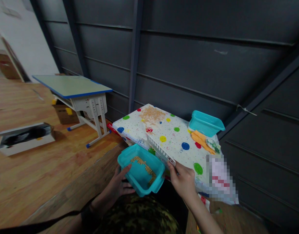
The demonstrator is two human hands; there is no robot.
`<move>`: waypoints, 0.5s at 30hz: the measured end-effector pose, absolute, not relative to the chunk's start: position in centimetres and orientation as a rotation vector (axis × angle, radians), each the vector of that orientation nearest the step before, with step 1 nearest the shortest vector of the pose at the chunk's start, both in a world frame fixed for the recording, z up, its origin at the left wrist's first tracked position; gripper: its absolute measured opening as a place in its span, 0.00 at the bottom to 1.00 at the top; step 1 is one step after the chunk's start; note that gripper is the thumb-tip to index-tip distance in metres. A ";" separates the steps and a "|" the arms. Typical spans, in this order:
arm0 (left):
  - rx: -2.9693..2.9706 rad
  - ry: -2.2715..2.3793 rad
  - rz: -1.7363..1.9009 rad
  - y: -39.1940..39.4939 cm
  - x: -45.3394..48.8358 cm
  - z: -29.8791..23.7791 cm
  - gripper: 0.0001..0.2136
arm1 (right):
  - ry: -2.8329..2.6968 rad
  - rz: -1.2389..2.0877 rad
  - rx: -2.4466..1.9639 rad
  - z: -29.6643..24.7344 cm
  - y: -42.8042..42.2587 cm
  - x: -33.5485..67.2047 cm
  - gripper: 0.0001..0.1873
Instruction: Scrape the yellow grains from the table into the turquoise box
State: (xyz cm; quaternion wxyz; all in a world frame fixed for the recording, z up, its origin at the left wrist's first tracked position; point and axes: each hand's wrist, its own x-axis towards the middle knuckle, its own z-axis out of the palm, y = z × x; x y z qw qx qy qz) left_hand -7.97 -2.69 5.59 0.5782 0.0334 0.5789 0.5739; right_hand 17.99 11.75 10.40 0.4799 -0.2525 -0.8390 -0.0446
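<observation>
Holding the turquoise tray [137,174] at its left side, we keep it in front of the table's near edge, between our two hands. It lies just ahead and to the right of our left hand [121,183], whose thumb reaches over the rim while the other fingers spread beneath the outer wall, so this hand is clamped on the tray. Our right hand [183,178] is closed on the near end of a white slotted strip [160,149], thumb and fingers pinched together; the strip runs away from us beyond the tray's far rim, and we cannot tell whether it touches the cloth.

The tray looks like smooth plastic, rectangular with rounded corners. Inside, small round tan beans [149,169] form a bent band across the floor. The strip is thin and stiff, with a row of openings. Ahead of us, the white tablecloth [173,143] carries printed coloured balloons, and more beans [153,115] lie scattered near its far left corner.
</observation>
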 end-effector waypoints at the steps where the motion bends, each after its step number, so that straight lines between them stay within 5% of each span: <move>1: 0.077 1.366 1.339 -2.7 -8.0 5.8 0.34 | -2.044 -0.108 -0.623 10.5 11.7 18.0 0.26; 7: 0.046 1.383 1.343 -2.5 -8.1 6.2 0.33 | -2.051 -0.021 -0.714 10.6 12.4 18.1 0.35; 15: 0.034 1.389 1.335 -2.5 -8.3 6.2 0.34 | -2.042 -0.054 -0.700 10.0 13.0 17.2 0.35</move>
